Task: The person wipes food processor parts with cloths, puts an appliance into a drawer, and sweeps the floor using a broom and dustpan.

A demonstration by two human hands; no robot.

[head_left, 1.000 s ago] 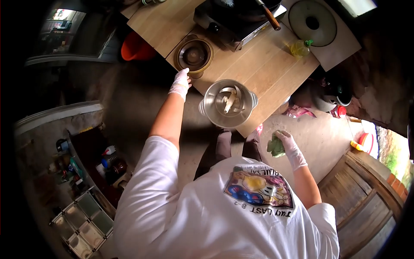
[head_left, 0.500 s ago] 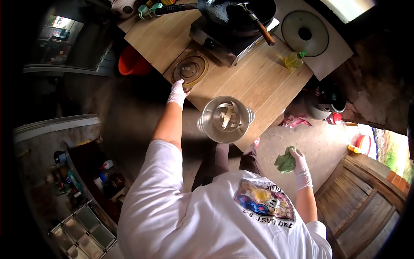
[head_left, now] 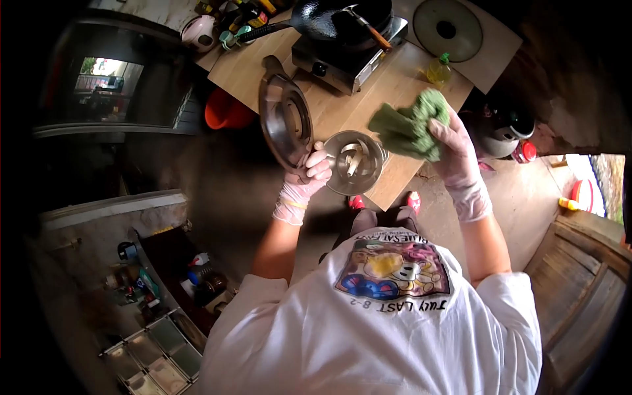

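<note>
Lid (head_left: 285,122) tilted, I see the left hand (head_left: 307,179) pinching its rim (bowl (head_left: 343,183) just beside). The right hand (head_left: 459,158) clutches a cloth (head_left: 421,128).

Green cloth (head_left: 413,128); grey-brown lid (head_left: 279,118); white shirt (head_left: 276,342), multicoloured cartoon print (head_left: 395,268).

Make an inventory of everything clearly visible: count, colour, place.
Wooden table: 1, light brown, centre
Portable stove: 1, black and silver, on table
Wok: 1, black, on stove
Pan lid: 1, greyish, upper right
Bottle: 1, yellow, below pan lid
Chopper bowl: 1, greyish, table's near edge
Chopper blade: 1, cream hub, inside bowl
Transparent lid: 1, brownish, left of bowl
Cloth: 1, green, right of bowl
Container: 1, red, left of table
Door: 1, brown, lower right
Left hand: 1, white glove, holding transparent lid
Right hand: 1, white glove, holding cloth
</note>
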